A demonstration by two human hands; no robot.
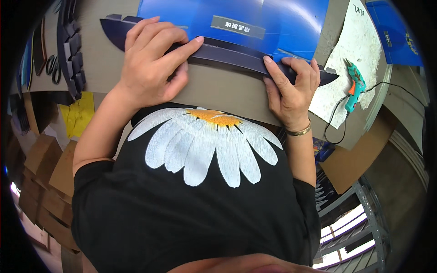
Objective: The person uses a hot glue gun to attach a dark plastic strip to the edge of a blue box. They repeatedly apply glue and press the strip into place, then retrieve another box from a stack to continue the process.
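Note:
A long, dark folded card strip (230, 55) with pointed, tabbed ends lies along the near edge of a glossy blue sheet (191, 12). My left hand (154, 61) is closed on its left part, the index finger stretched along the fold and the thumb underneath on the near side. Toward the other end, my right hand (292, 86) pinches the strip, its fingertips at the blue sheet's corner. A black label (237, 27) is on the blue sheet. What the curled fingers of both hands touch behind the strip is partly hidden.
A green glue gun (356, 86) with a black cord lies on white stained paper (359, 50) at the right. Another blue sheet (395, 34) is beyond it. Dark tabbed strips (72, 50) and scissors (53, 69) are at the left, with cardboard boxes (43, 152) below.

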